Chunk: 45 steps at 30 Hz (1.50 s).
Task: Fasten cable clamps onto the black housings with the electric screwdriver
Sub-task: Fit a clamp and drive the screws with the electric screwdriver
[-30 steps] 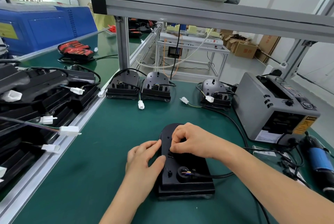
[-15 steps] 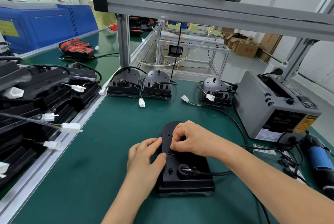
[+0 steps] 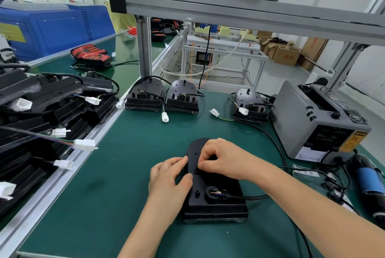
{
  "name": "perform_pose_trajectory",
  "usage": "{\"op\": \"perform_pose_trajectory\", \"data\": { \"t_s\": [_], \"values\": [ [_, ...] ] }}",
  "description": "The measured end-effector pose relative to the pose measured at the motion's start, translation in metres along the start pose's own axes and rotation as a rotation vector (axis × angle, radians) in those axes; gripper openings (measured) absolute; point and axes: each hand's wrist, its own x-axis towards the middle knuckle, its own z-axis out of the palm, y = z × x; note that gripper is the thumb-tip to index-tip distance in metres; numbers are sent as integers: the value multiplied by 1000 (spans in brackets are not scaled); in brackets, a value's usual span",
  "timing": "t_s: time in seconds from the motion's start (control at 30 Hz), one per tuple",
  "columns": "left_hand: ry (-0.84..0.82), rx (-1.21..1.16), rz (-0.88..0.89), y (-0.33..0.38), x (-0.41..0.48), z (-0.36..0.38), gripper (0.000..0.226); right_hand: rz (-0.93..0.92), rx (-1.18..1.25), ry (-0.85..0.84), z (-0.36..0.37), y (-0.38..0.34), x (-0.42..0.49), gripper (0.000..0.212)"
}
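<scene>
A black housing [image 3: 216, 205] lies flat on the green mat in front of me, with a black cable leaving its round grommet to the right. My left hand [image 3: 168, 180] steadies the housing's left edge, thumb and fingers against its side. My right hand [image 3: 223, 158] is over the housing's middle, fingertips pinching a small black part, apparently a cable clamp [image 3: 196, 167], mostly hidden under the fingers. The electric screwdriver [image 3: 368, 182], blue and black, lies on the mat at the far right, untouched.
Three more black housings [image 3: 145, 97] [image 3: 183, 97] [image 3: 250, 105] stand at the back of the mat, with white connectors on loose wires. A grey tape dispenser [image 3: 316, 120] sits at the right. Stacked housings [image 3: 41, 107] fill the left bench behind an aluminium rail.
Both hands stay on the housing with small finger shifts; the right hand's fingertips have worked slightly at the small part. The view has shifted slightly.
</scene>
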Motion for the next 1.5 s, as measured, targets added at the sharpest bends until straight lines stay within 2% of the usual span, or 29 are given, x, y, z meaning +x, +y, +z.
{"op": "perform_pose_trajectory", "data": {
  "t_s": [0.2,0.33,0.5,0.9,1.03,1.17,1.33,1.5],
  "values": [
    [-1,-1,-5,0,1,-1,42,23,51,-34,-5,2,-4,24],
    [0,1,-1,-1,1,-1,42,84,142,-14,-6,-1,-4,9],
    [5,2,4,-1,1,0,41,181,291,-52,-9,-3,-5,13],
    [18,24,12,-3,2,1,40,129,12,-22,0,-6,1,23],
    [91,29,-5,1,2,5,34,118,-25,1,2,-6,1,26],
    [177,145,-13,8,1,12,28,110,-37,17,3,-6,1,25],
    [191,160,-42,10,0,14,29,96,-60,25,5,-4,1,20],
    [180,175,-65,10,3,14,28,68,-110,44,8,-5,-2,24]
  ]
}}
